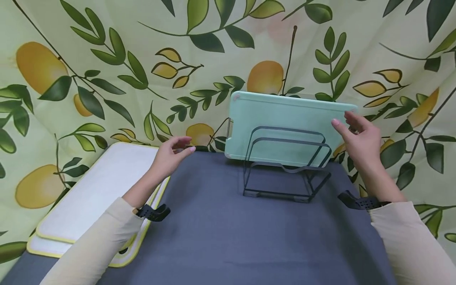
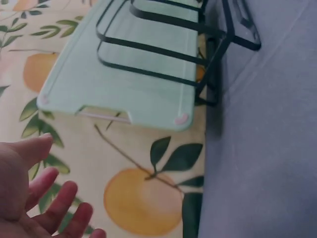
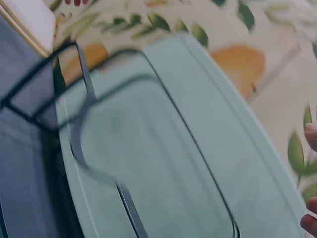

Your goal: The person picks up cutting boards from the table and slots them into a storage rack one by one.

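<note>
A mint-green cutting board (image 1: 285,118) stands on its long edge in the rear of a black wire rack (image 1: 285,194), its top leaning slightly back toward the patterned cloth. My right hand (image 1: 361,138) is at the board's upper right corner, thumb and fingers spread apart. In the right wrist view its fingertips (image 3: 311,225) show close to the board's edge; whether they touch it I cannot tell. My left hand (image 1: 171,156) hovers left of the rack with nothing in it. The left wrist view shows its fingers (image 2: 64,208) loosely spread, apart from the board's handle end.
Left of the rack, white cutting boards with yellow rims (image 1: 96,186) lie stacked and overlapping on the dark grey tabletop (image 1: 242,241). A cloth printed with fruit and leaves (image 1: 135,23) hangs behind the table. Black straps (image 1: 360,202) circle both wrists.
</note>
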{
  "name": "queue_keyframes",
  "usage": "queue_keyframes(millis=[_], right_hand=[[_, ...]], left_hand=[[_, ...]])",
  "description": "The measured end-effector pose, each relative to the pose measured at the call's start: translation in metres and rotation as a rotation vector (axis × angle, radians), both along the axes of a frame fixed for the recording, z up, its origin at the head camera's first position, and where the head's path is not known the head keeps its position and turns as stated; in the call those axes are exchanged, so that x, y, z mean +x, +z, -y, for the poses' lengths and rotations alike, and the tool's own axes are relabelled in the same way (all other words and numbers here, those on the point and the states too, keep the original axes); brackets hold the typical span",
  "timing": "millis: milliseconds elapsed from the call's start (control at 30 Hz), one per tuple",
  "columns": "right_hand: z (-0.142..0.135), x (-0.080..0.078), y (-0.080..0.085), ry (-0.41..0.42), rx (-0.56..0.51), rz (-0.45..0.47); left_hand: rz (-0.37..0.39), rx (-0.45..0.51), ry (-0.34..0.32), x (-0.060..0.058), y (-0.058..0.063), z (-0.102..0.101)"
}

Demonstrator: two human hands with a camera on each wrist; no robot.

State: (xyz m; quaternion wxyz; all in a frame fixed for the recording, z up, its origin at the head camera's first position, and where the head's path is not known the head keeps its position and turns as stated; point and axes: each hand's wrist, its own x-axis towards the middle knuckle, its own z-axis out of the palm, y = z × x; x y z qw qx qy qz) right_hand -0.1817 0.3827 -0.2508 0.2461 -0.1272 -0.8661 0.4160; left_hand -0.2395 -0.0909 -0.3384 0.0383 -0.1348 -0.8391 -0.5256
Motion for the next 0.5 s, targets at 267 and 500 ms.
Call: queue_keyframes(millis=[267, 500], right_hand=[[0.066, 0.006, -0.005, 0.201, 0.119, -0.104], [0.127, 0.012, -0.023, 0.403, 0.084, -0.15]], left_hand=[[-0.065, -0.07, 0.088, 0.033, -0.025, 0.05], [-0.082, -0.121, 0.23, 0.055, -0.059, 0.093]])
